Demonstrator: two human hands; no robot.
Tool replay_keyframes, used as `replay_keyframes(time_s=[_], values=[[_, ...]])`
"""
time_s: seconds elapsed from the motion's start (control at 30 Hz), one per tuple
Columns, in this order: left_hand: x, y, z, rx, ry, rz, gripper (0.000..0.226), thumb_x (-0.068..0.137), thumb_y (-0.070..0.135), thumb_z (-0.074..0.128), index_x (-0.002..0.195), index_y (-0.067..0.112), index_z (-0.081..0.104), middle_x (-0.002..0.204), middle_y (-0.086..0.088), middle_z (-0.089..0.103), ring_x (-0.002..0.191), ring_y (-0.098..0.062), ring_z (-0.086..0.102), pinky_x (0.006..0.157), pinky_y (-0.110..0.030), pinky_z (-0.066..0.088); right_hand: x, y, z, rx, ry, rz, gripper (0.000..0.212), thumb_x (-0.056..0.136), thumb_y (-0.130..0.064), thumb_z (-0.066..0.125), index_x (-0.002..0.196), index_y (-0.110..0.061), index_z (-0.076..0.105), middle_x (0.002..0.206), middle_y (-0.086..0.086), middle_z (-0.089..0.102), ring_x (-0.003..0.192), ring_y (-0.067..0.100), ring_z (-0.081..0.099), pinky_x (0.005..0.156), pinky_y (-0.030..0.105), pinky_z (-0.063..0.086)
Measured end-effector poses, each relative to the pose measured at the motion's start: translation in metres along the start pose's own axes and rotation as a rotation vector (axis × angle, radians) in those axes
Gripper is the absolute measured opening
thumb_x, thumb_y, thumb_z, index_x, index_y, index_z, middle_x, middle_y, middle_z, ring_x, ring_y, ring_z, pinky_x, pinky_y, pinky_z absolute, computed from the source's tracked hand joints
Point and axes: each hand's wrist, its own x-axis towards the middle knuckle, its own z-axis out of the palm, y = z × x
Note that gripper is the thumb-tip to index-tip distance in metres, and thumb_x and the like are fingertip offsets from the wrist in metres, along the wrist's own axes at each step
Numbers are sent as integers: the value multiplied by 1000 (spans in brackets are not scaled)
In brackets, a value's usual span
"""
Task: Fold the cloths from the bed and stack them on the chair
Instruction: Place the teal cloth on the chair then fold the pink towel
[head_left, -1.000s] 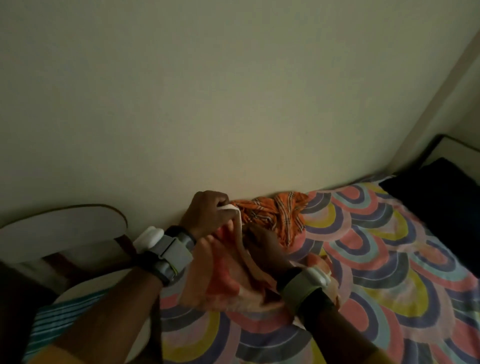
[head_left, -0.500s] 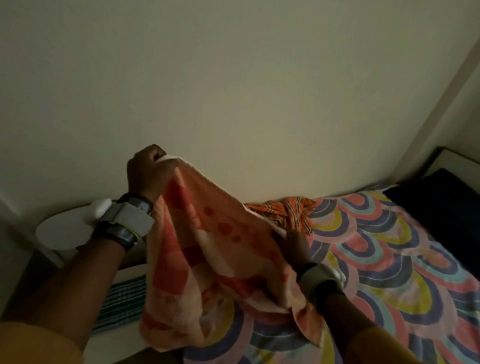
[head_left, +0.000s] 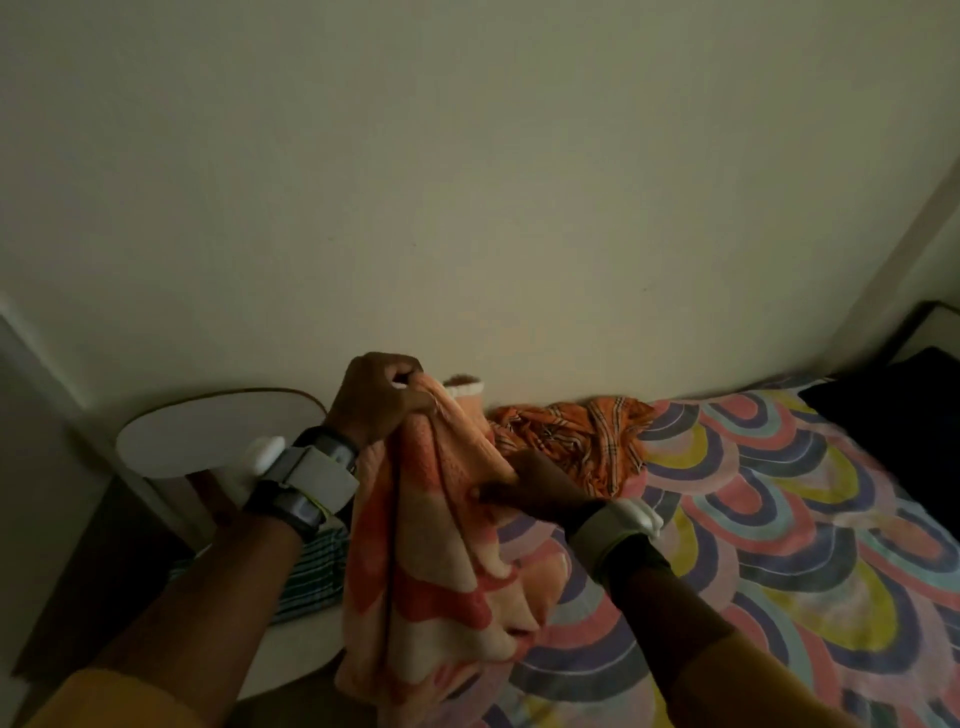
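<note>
My left hand (head_left: 382, 402) grips the top corners of a peach and red towel (head_left: 441, 566), which hangs doubled over the bed's edge. My right hand (head_left: 530, 480) pinches the towel's side edge a little lower down. An orange checked cloth (head_left: 576, 441) lies crumpled on the bed (head_left: 779, 519) by the wall, behind my right hand. A white chair (head_left: 208, 436) stands at the left against the wall. On its seat lies a folded green striped cloth (head_left: 306, 577), partly hidden by my left arm.
The bed has a sheet with coloured arches. A dark pillow (head_left: 898, 415) lies at the far right end. A plain wall runs behind the bed and chair. A dark floor strip (head_left: 93, 582) shows left of the chair.
My left hand has swung right with the towel's top edge, close above my right hand. The towel was spread wide; now it hangs bunched and doubled.
</note>
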Motion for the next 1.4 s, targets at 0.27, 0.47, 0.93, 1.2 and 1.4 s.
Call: replay_keyframes(time_s=[0.27, 0.47, 0.93, 1.2, 1.4], values=[[10, -40, -60, 216, 462, -278, 28, 64, 19, 45, 67, 3, 67, 77, -22, 68, 75, -37, 60, 67, -37, 45, -35, 79, -7, -76, -53, 243, 19, 80, -37, 71, 82, -18, 71, 74, 2, 64, 65, 6, 59, 63, 32, 44], [-5, -15, 6, -24, -85, -162, 22, 57, 29, 62, 76, 22, 53, 69, -7, 58, 62, -18, 53, 63, -36, 45, 24, -26, -39, 86, 127, -142, 27, 84, -31, 68, 84, -3, 66, 81, 10, 67, 75, 15, 59, 66, 34, 44], [3, -42, 21, 85, 163, -180, 42, 59, 45, 60, 55, 4, 57, 54, -12, 56, 57, -16, 53, 51, -18, 32, 10, 40, -15, 76, 137, 105, 15, 78, -28, 72, 73, -31, 58, 71, -10, 53, 69, 15, 53, 61, 35, 43], [1, -60, 36, 49, 16, -290, 23, 62, 38, 60, 51, 18, 54, 53, -2, 57, 61, -19, 58, 57, -30, 41, 17, 2, -20, 588, 259, -5, 14, 87, -21, 65, 97, -29, 67, 101, -6, 70, 96, 5, 66, 86, 32, 54], [7, -66, 35, 72, -78, -352, 24, 66, 34, 66, 71, 11, 66, 75, -11, 68, 75, -26, 63, 61, -30, 44, 30, -12, -20, 719, 344, 73, 18, 96, -21, 49, 100, -17, 66, 107, 14, 68, 97, 22, 65, 88, 42, 52]])
